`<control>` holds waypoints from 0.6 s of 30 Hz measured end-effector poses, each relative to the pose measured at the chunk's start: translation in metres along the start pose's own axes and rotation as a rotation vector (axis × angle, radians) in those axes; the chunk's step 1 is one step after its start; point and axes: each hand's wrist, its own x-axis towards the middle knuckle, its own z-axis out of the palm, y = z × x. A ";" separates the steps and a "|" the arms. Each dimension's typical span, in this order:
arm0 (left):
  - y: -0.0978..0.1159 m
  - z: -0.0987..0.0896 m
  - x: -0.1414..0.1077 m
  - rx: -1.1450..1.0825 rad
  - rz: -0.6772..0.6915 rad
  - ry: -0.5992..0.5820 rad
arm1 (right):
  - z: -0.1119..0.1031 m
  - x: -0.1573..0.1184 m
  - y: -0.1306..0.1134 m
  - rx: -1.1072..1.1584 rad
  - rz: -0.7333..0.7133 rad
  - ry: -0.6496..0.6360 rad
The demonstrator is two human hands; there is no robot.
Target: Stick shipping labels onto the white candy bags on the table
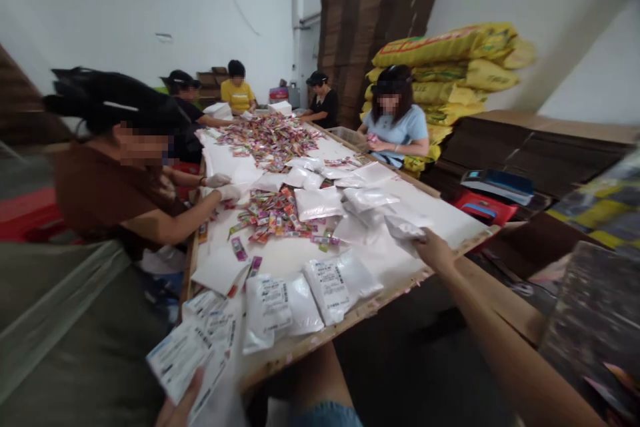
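Observation:
At the lower left, my left hand [183, 400] is closed on several flat white printed bags [180, 357], fanned out beside the table's near corner. On the right side, my right hand [435, 250] reaches over the table edge and grips the end of a plump white pouch [405, 227]. That pouch lies against a heap of similar white pouches [320, 203]. Two filled bags with printed labels, one left [273, 307] and one right [333, 283], lie at the near edge between my hands. Small colourful sachets [277, 213] are piled behind them.
A wooden-edged table [450, 217] stretches away, with a larger sachet pile [270, 137] farther back. A gloved person [110, 180] works at the left, another person [397, 120] at the right, several more beyond. Yellow sacks [450, 80] and a red stool [483, 207] stand right.

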 end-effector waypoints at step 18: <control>0.022 0.020 -0.072 0.086 0.307 -0.159 | 0.049 -0.159 -0.213 0.377 -0.823 -0.756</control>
